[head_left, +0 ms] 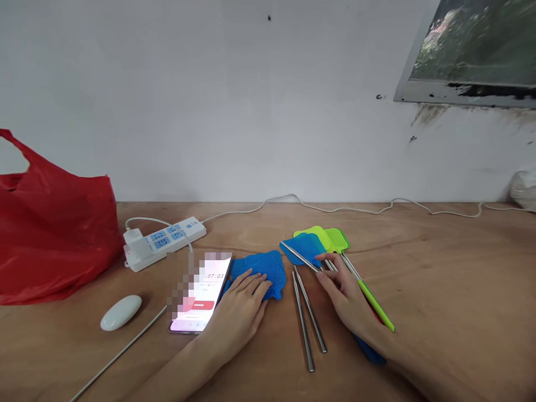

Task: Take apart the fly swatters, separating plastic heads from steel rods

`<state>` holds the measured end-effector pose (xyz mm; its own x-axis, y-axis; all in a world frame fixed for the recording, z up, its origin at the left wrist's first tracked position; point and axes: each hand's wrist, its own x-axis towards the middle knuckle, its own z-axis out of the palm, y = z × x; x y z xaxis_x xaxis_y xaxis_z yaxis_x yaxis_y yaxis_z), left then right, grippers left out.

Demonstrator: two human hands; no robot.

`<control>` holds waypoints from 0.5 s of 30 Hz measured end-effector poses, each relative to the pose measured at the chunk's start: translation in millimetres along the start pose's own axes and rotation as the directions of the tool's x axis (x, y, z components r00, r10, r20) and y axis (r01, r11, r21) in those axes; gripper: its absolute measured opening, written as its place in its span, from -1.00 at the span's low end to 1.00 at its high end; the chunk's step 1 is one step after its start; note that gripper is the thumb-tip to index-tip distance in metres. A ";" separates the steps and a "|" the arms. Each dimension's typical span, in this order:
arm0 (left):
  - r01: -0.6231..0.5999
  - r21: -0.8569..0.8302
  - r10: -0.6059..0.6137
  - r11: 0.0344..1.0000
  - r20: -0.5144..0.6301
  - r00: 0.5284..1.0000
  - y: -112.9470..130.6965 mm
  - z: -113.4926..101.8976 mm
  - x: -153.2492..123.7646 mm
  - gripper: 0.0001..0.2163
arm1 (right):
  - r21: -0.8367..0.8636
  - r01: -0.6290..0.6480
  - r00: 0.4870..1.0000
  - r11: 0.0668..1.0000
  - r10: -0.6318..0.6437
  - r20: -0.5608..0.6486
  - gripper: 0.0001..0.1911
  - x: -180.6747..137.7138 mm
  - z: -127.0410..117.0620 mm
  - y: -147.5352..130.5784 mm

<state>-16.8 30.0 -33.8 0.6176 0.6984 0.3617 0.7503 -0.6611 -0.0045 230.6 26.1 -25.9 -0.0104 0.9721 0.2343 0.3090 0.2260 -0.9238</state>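
Observation:
My left hand [237, 307] lies with fingers stretched over several stacked blue mesh fly swatter heads [274, 271]. Between the thumb and fingers of my right hand [345, 296], a thin silver metal rod [299, 255] points up and left, its tip over another blue swatter head [302, 245]. Two loose metal rods [302, 324] lie on the table between my hands. Behind the right hand are yellow-green swatter heads [337, 240]. A swatter with a green handle [377, 307] runs beneath that hand, with a blue handle [368, 352] partly hidden by my wrist.
A lit phone [209, 290] lies left of my left hand, close to it. Farther left are a white power strip [167, 240], a white oval object [121, 312] and a red plastic bag [58, 234]. A white cable [330, 210] runs along the wall.

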 end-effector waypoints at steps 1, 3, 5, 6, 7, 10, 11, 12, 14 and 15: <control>-0.008 0.001 0.008 1.000 0.005 1.000 0.2 -0.6 0.4 -0.71 | 0.067 -0.011 1.000 0.998 0.012 -0.016 -0.66 0.3 -0.4 0.8; -0.038 -0.009 0.038 0.999 -0.001 0.999 1.0 -3.2 1.3 -0.70 | 0.194 -0.021 0.999 0.981 0.029 -0.041 -0.66 1.2 -1.5 1.5; -0.075 -0.041 0.074 0.996 -0.009 0.997 1.7 -6.7 2.1 -0.69 | 0.278 -0.025 0.997 0.960 0.046 -0.067 -0.68 2.6 -2.6 1.0; -0.084 -0.062 0.083 0.995 -0.009 0.996 2.0 -8.5 2.1 -0.67 | 0.298 -0.027 0.995 0.954 0.054 -0.082 -0.69 3.3 -3.1 0.6; -0.087 -0.085 0.087 0.993 -0.005 0.996 2.2 -10.3 2.0 -0.65 | 0.309 -0.028 0.994 0.951 0.060 -0.096 -0.70 4.0 -3.5 0.2; -0.071 -0.146 0.078 0.987 0.039 0.996 2.8 -15.8 0.6 -0.54 | 0.353 -0.014 0.991 0.935 0.061 -0.120 -0.68 5.5 -4.5 0.0; -0.068 -0.161 0.079 0.985 0.065 0.995 3.1 -17.4 0.0 -0.49 | 0.377 -0.010 0.991 0.926 0.060 -0.122 -0.67 5.8 -4.8 0.4; -0.065 -0.173 0.081 0.983 0.090 0.993 3.5 -18.9 -0.6 -0.45 | 0.403 -0.006 0.991 0.915 0.061 -0.122 -0.67 6.0 -4.9 0.9; -0.056 -0.188 0.080 0.981 0.120 0.990 4.0 -20.4 -1.3 -0.42 | 0.454 -0.012 0.990 0.891 0.074 -0.120 -0.68 6.0 -5.3 2.0; -0.055 -0.190 0.079 0.980 0.123 0.989 3.9 -20.3 -1.4 -0.43 | 0.472 -0.021 0.989 0.881 0.087 -0.118 -0.69 6.0 -5.4 2.3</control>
<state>-19.5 20.8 -15.4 0.6991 0.6724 0.2432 0.6568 -0.7383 0.1531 236.4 32.1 -25.0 0.1292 0.9738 0.1870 -0.1764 0.2081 -0.9621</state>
